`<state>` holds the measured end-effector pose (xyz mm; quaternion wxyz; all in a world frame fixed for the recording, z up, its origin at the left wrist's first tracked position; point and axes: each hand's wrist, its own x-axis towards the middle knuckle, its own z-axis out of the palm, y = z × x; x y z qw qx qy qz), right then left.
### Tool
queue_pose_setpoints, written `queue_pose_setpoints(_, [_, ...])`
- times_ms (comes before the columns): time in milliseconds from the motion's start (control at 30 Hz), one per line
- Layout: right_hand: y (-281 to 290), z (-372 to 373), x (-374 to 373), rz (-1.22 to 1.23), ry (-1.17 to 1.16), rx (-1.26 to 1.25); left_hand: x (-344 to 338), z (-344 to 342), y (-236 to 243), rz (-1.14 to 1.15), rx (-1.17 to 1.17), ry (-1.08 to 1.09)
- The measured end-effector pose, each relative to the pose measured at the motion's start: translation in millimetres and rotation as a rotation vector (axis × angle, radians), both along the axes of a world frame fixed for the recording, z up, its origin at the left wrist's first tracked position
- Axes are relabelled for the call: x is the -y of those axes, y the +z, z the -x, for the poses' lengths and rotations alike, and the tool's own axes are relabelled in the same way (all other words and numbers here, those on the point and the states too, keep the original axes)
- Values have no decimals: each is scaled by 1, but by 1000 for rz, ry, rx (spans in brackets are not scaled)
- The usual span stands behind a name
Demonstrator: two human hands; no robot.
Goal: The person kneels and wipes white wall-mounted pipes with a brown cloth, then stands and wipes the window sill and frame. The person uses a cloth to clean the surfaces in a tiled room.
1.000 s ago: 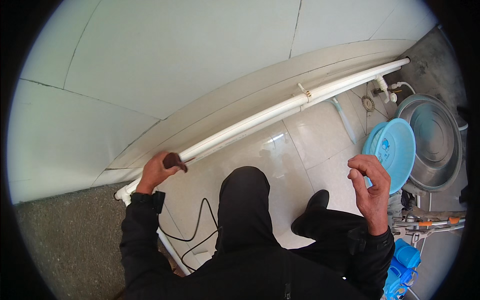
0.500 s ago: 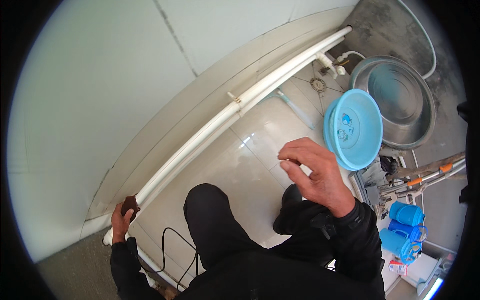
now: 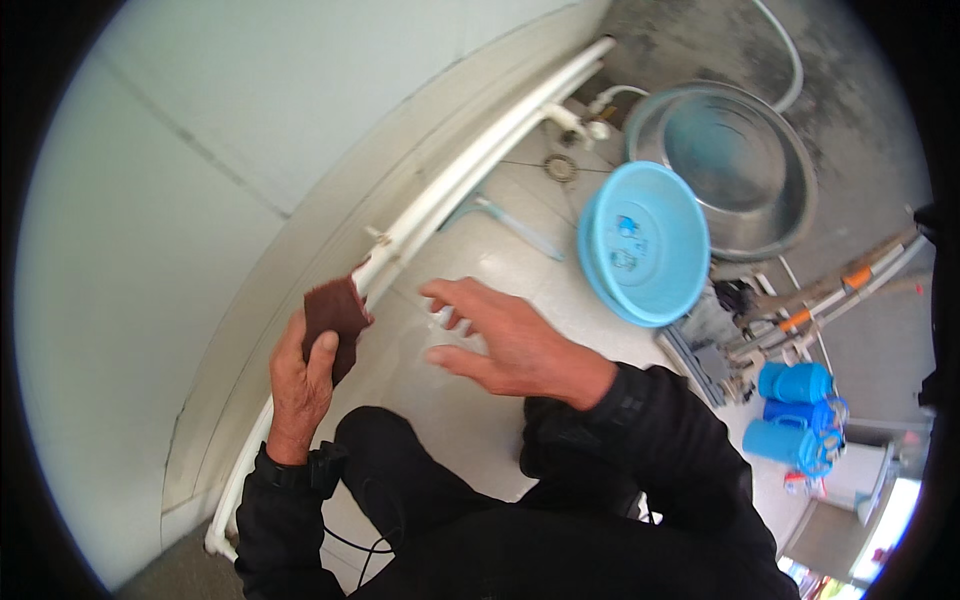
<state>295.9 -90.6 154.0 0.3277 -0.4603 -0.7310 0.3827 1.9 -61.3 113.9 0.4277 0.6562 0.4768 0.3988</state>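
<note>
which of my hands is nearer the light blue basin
Right. The right hand is left of the light blue basin, apart from it; the left hand, holding a brown piece, is farther left.

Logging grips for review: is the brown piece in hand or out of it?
In hand: the left hand holds the brown piece, thumb lying across its visible face.

one left hand (image 3: 300,395) and one right hand (image 3: 510,345) are counted. one brown sheet (image 3: 334,312) is seen. two pipes (image 3: 470,162) and one drain (image 3: 560,168) are shown. one metal basin (image 3: 735,150), at least one blue basin (image 3: 665,240) and three jugs (image 3: 797,382) are counted.
</note>
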Motion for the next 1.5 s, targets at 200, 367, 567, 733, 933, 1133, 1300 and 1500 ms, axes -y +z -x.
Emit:
queue_pose_setpoints(200, [-10, 5, -25, 99, -153, -181, -27, -113, 50, 273, 207, -142])
queue_pose_setpoints(367, [-8, -11, -47, 249, -215, -369, -43, -124, 36, 119, 285, -177])
queue_pose_setpoints(567, [-17, -62, -81, 365, -515, -674, -77, -37, -41, -54, -516, 38])
queue_pose_setpoints(733, [-59, -135, -117, 442, -724, -814, -75, -8, -104, -127, -948, -38])
queue_pose_setpoints(933, [-161, -187, -189, 478, -909, -675, -75, -15, -119, -140, -1135, -5])
queue_pose_setpoints(1133, [-217, -216, -279, 387, -1008, -556, -74, -15, -114, -139, -1116, -29])
queue_pose_setpoints(1300, [-260, -240, -343, 79, -873, -19, -73, -17, -111, -148, -1088, -28])
queue_pose_setpoints(1500, [-283, -235, -354, -89, -757, 328, -73, -17, -113, -159, -1090, -16])
